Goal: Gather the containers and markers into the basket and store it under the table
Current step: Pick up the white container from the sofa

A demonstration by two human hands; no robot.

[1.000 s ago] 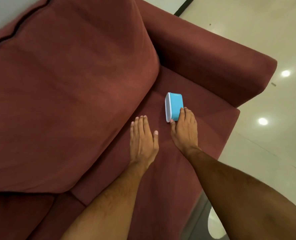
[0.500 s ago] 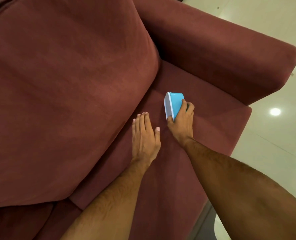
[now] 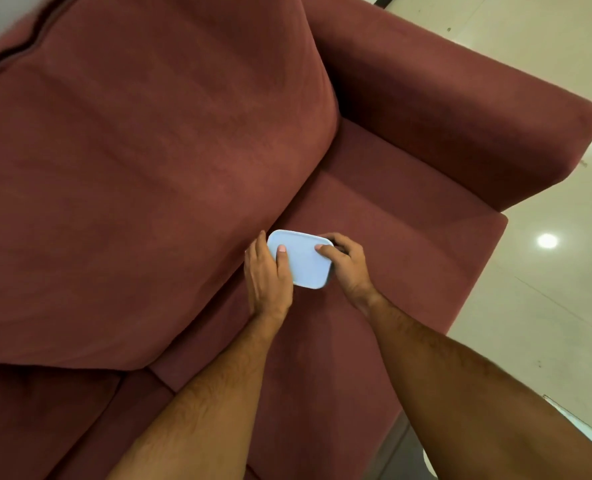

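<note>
Container [image 3: 303, 261] feels light, rigid and smooth-lidded; my left hand [image 3: 266, 275] and right hand [image 3: 348, 263] clasp its short ends.

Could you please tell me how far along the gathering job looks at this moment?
Nothing looks finished: no basket, table or markers are in view. In hand is one container, pale lid facing up, held between the left hand and right hand above the sofa seat. Left to do: put it in the basket, collect the rest, then store the basket.
</note>
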